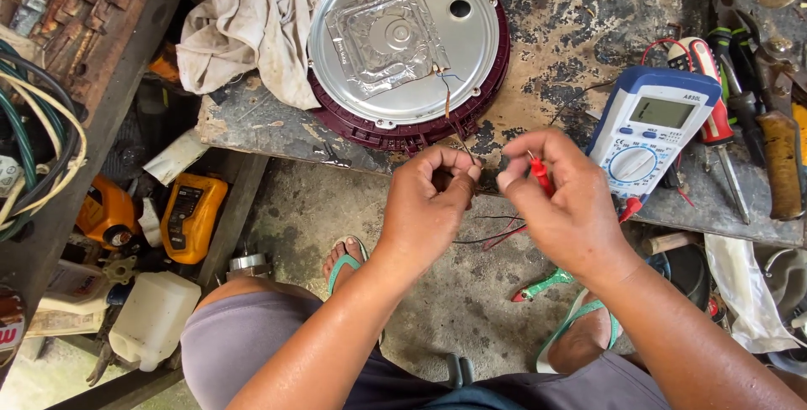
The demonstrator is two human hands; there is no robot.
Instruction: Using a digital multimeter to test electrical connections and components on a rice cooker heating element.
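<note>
Left hand (429, 200), centre of the frame: fingers curled and pressed together, pinching the end of a thin wire (454, 124) that runs up to the round metal appliance base (403, 40). A black lead appears to sit in the same grip, though this cannot be told for certain.

Right hand (559, 200), just right of centre: thumb and forefinger pinch a red test probe (538, 173), its metal tip pointing up and left toward the wire end. The tip and the wire end are near each other; contact cannot be confirmed.

The appliance base lies face down at the upper centre of the frame, on a worn, dark-stained worktop (572, 23). It shows a silver plate within a maroon rim, the rim slightly overhanging the worktop's near edge.

A blue and white digital multimeter (651, 128) lies on the worktop just right of the right hand, red and black leads trailing below the hands. Right of the meter lie a red-handled screwdriver (714, 107) and other hand tools. A dirty cloth (252, 23) lies at the upper left, touching the base. Green-handled pliers (542, 286) lie on the concrete floor (319, 208) below the right hand.
</note>
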